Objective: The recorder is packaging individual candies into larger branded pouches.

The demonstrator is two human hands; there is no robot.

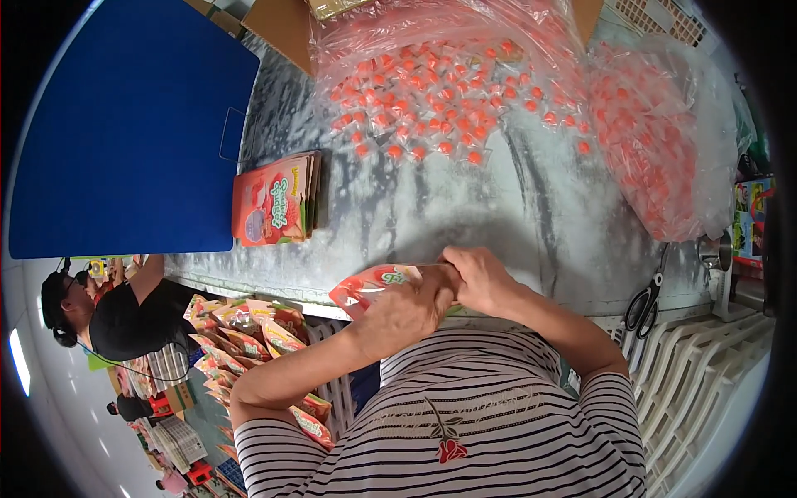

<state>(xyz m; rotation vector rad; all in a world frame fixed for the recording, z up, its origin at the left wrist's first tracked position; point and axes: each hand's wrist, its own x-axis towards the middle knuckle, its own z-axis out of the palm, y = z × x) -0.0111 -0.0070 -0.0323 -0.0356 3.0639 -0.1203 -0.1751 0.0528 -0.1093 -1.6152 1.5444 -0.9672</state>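
Close to my body, over the table's near edge, both hands are on one red printed candy pouch (353,286). My left hand (407,307) is closed round its body and covers most of it. The fingers of my right hand (481,278) are pinched at the pouch's other end, touching my left fingers; whether the pouch's mouth is parted is hidden. A stack of flat red pouches (274,199) lies on the table to the left. Farther back, many wrapped orange-red candies (432,100) are spread out in front of a clear plastic bag (515,25).
A large blue panel (133,124) stands at left. Filled pouches (249,332) crowd a crate at lower left. A bag of candies (647,141) sits at right. Scissors (643,307) hang at the table edge by stacked white crates (697,373). A co-worker (124,315) is at far left.
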